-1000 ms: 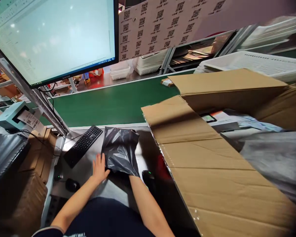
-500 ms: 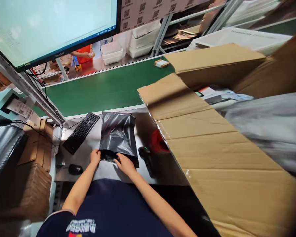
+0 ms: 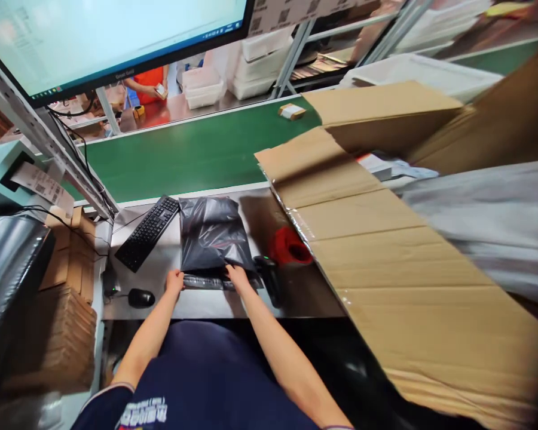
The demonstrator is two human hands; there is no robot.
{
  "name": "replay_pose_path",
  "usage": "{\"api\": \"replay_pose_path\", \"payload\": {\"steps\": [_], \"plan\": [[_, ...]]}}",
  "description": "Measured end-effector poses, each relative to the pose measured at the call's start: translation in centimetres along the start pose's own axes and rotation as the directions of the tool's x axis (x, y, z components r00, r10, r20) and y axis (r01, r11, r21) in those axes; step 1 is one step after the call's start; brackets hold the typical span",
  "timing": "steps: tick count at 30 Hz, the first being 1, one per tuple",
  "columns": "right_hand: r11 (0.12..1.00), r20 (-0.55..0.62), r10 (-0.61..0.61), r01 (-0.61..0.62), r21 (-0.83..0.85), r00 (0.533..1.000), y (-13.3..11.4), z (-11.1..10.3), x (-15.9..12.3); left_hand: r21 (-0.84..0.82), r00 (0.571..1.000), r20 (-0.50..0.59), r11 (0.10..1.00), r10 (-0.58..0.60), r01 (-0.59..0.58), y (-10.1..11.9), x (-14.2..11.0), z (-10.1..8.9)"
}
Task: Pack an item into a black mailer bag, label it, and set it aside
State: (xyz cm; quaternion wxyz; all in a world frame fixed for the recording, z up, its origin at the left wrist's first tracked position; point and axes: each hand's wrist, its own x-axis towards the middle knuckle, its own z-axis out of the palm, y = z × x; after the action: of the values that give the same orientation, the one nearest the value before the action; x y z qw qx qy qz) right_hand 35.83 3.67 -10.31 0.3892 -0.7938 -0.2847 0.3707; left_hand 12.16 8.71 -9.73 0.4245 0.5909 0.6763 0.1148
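Left hand (image 3: pixel 174 280) and right hand (image 3: pixel 237 277) each pinching near edge of black plastic bag (image 3: pixel 213 233), lying flat on metal table (image 3: pixel 206 306). Keyboard (image 3: pixel 147 233) just left of bag, scanner (image 3: pixel 269 280) at its right; green conveyor belt (image 3: pixel 183 152) beyond.

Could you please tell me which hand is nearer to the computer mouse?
Left. The left hand is at the black bag's near left corner, just right of the mouse; the right hand is farther right along that edge.
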Motion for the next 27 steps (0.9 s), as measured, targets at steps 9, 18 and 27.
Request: {"api": "replay_pose_path", "payload": {"steps": [9, 18, 27], "plan": [[0.744, -0.075, -0.576, 0.485, -0.460, 0.814, 0.2, -6.0, -6.3, 0.334, 0.880, -0.016, 0.832, 0.475, -0.443, 3.3, -1.3, -0.3], [0.498, 0.521, -0.312, 0.603, -0.623, 0.795, 4.4, -5.3, -2.1, 0.551, 0.716, 0.468, 0.463, 0.518, -0.695, 0.2, 1.9, -1.5], [0.495, 0.391, -0.315, 0.501, -0.710, 0.865, 0.9, -4.5, -6.4, -0.213, 0.976, -0.107, 0.955, 0.187, -0.206, -1.3, -1.4, -1.7]]}}
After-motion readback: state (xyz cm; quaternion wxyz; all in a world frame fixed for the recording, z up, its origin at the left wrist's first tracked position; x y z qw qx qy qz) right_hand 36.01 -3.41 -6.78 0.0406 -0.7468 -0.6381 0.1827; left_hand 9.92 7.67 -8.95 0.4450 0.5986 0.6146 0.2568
